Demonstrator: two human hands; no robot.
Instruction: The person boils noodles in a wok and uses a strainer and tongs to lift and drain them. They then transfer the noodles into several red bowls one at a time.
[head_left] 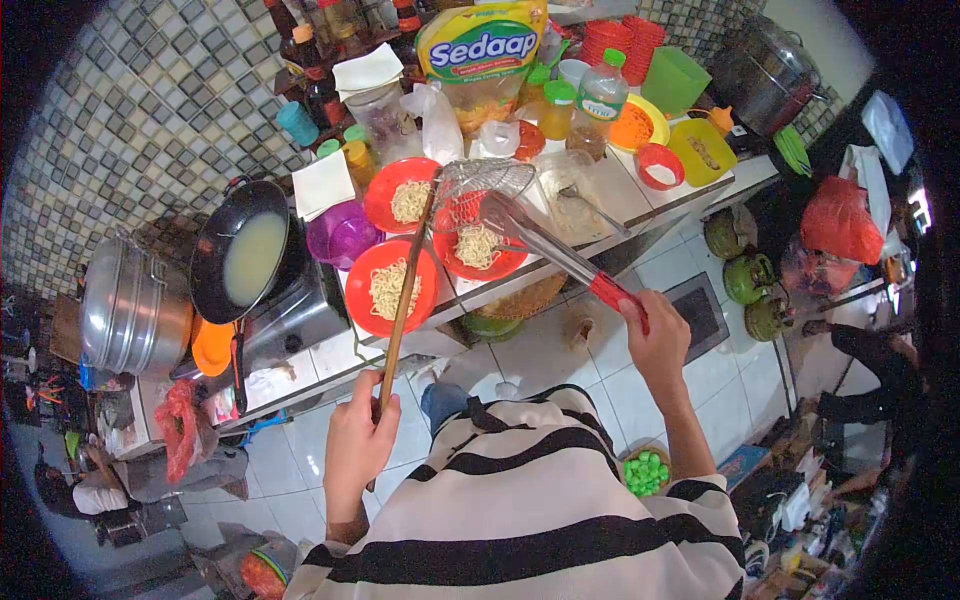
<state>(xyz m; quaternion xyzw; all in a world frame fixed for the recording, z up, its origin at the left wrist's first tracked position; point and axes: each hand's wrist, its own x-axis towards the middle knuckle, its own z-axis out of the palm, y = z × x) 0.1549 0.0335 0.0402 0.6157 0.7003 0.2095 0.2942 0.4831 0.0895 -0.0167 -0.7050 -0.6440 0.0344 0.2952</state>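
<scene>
My left hand point(362, 435) is closed around the wooden handle of a wire skimmer point(490, 178). The skimmer's mesh basket hangs over the far side of a red bowl point(512, 264) with noodles point(477, 248) in it. In my right hand point(657, 338) are metal tongs point(552, 247) with red grips, their tips above that same bowl near the mesh. Two more red bowls of noodles stand to the left, one farther back point(377, 192) and one nearer point(422, 305), partly crossed by the skimmer handle.
At the left, a black wok point(205, 265) of cloudy liquid sits on a stove point(305, 325), beside a large steamer pot point(125, 310). A purple bowl point(345, 232) and a clear container point(555, 180) flank the red bowls. Bottles and a Sedaap pack point(480, 50) line the back.
</scene>
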